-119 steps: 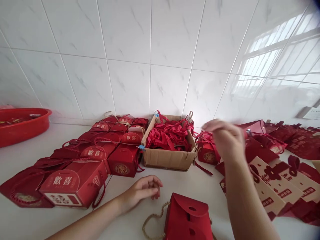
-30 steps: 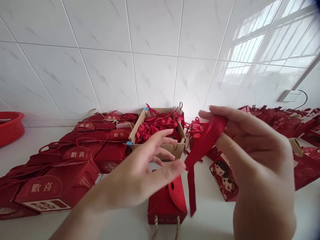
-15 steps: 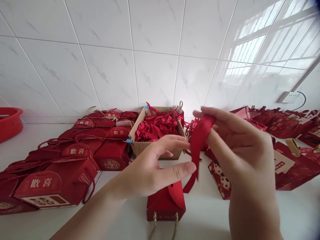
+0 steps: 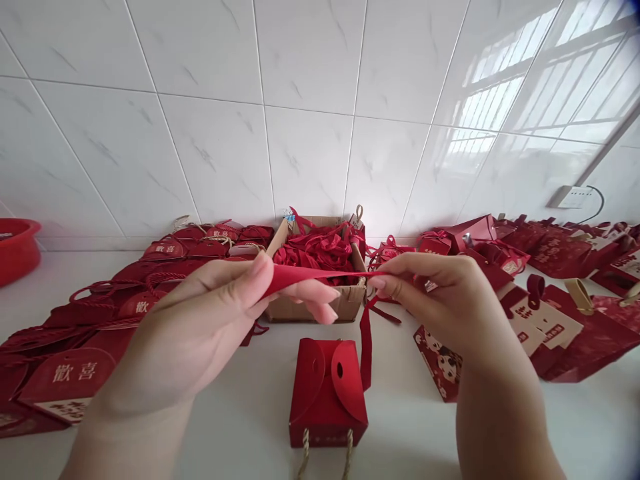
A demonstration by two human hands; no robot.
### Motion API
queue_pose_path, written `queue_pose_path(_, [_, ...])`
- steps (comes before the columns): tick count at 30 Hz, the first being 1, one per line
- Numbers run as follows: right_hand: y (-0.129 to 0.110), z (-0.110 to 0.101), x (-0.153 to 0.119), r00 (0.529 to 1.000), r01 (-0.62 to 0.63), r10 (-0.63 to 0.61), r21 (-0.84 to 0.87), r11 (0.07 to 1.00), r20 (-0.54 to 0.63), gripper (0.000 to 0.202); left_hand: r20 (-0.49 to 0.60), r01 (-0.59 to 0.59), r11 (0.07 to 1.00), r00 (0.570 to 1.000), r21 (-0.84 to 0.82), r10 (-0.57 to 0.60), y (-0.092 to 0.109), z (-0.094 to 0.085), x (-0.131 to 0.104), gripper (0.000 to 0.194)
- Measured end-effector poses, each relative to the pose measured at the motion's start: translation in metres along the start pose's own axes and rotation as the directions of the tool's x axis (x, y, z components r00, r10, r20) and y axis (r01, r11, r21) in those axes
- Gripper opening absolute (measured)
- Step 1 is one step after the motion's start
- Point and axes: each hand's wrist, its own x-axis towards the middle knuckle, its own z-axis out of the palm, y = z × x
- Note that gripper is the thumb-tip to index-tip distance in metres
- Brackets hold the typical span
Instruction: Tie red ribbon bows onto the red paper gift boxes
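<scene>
A red ribbon [image 4: 295, 275] is stretched between my two hands above the table. My left hand [image 4: 225, 303] pinches one part of it, thumb on top and fingers beneath. My right hand [image 4: 430, 293] has the ribbon pinched between thumb and fingertips, and a loose tail hangs down from there. Below the hands a small red gift box [image 4: 327, 393] with rounded top flaps and twisted cord handles sits on the table. Behind them stands a cardboard box [image 4: 320, 310] heaped with red ribbons [image 4: 320, 250].
Red boxes with rope handles [image 4: 75, 373] are stacked on the left, near a red plastic basin [image 4: 17, 250]. Red gift bags [image 4: 575, 340] and a patterned red box [image 4: 440, 360] stand on the right. A tiled wall [image 4: 310, 153] closes off the back.
My left hand has taken hold of the ribbon and moved left. My right hand has come lower, and the ribbon that was draped over its fingers is now drawn out sideways.
</scene>
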Motion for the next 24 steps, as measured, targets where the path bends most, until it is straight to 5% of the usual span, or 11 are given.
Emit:
queue_pose_path(10, [0.012, 0.001, 0.012, 0.955, -0.1, -0.051, 0.48, 0.872, 0.291, 0.031, -0.289, -0.023, 0.897, 0.95, -0.441, -0.118, 0.006, -0.012, 0.012, 0.044])
queue_pose_path(14, [0.014, -0.01, 0.01, 0.952, -0.085, -0.115, 0.607, 0.79, 0.283, 0.03, -0.367, -0.072, 0.805, 0.911, -0.589, -0.187, 0.007, -0.022, 0.019, 0.035])
queue_pose_path(20, [0.013, -0.016, 0.004, 0.991, -0.082, -0.004, 0.627, 0.775, 0.135, 0.034, -0.39, -0.055, 0.761, 0.881, -0.646, -0.268, 0.019, -0.019, 0.021, 0.036])
queue_pose_path(24, [0.007, -0.016, 0.004, 0.968, -0.185, 0.092, 0.415, 0.891, 0.233, 0.029, -0.401, -0.064, 0.762, 0.877, -0.644, -0.266, 0.034, -0.011, 0.01, 0.034])
